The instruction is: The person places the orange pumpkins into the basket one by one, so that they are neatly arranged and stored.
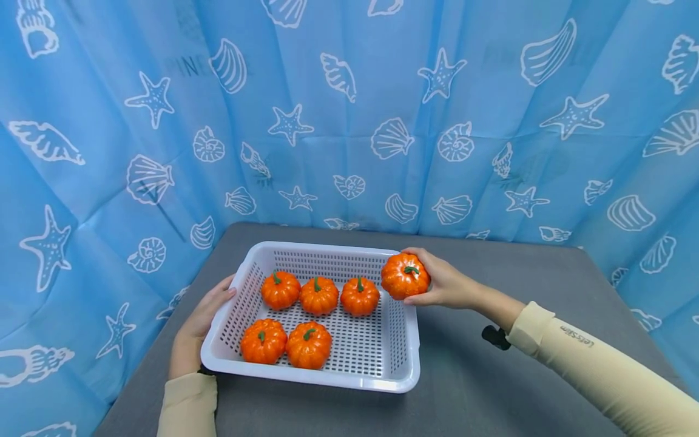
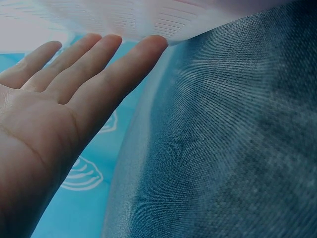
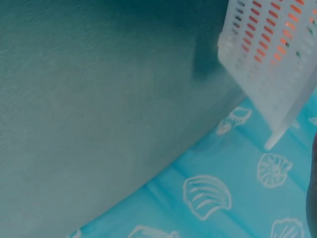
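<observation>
A white perforated plastic basket [image 1: 355, 382] sits on the table, with several small orange pumpkins inside, among them a front-left pumpkin [image 1: 263, 342] and a back-right pumpkin [image 1: 360, 297]. My right hand [image 1: 443, 280] grips another orange pumpkin [image 1: 405, 276] with a green stem, over the basket's right rim near the back corner. At the basket's left side rests my left hand [image 1: 206, 312]. The left wrist view shows its fingers [image 2: 94, 74] extended, tips at the basket's outer wall [image 2: 148, 20]. Only a dark edge of the right hand [image 3: 312, 191] enters the right wrist view.
The grey table [image 1: 513, 285] stretches out to the right of the basket and in front of it. A blue curtain [image 1: 349, 109] printed with white shells and starfish hangs behind and along the sides of the table.
</observation>
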{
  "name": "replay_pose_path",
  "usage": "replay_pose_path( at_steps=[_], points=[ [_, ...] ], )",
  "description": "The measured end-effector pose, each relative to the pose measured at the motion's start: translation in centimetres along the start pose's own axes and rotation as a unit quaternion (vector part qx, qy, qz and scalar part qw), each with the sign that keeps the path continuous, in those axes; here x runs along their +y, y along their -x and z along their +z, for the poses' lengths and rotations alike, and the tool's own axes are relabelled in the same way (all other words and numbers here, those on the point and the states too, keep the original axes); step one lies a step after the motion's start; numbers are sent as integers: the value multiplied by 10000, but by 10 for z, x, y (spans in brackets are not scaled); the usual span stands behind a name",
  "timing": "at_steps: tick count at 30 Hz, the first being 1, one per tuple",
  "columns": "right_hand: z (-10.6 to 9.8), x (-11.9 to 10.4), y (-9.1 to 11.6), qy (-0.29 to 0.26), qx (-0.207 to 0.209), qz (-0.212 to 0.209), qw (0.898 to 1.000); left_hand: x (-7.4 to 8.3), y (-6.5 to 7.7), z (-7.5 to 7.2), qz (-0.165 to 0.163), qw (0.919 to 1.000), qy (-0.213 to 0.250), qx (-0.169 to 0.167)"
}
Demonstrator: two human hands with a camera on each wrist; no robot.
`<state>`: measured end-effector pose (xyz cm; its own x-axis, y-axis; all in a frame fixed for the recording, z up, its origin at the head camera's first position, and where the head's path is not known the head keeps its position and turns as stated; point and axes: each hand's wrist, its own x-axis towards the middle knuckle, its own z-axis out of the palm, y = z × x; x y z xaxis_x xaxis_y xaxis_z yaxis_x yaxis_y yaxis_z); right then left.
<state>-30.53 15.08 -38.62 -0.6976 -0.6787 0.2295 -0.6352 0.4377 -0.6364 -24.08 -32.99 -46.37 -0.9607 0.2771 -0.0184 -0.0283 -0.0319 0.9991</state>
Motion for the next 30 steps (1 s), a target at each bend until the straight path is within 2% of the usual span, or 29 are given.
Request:
replay_pose_path(
  at_steps=[6, 17, 23, 30],
  points=[
    [13, -6, -11, -93, -380, -169, 9991, -1, 0, 0, 67, 10000, -13, -33],
    [34, -19, -26, 96, -1259, -320, 9915, 2, 0, 2, -146, 9998, 16, 157],
    [42, -26, -31, 173, -1886, -225, 9816, 0, -1, 0, -77, 9999, -44, 128],
    [49, -32, -37, 727, -2473, -216, 9660, -2, -1, -2, 7, 10000, -71, 31]
  ],
)
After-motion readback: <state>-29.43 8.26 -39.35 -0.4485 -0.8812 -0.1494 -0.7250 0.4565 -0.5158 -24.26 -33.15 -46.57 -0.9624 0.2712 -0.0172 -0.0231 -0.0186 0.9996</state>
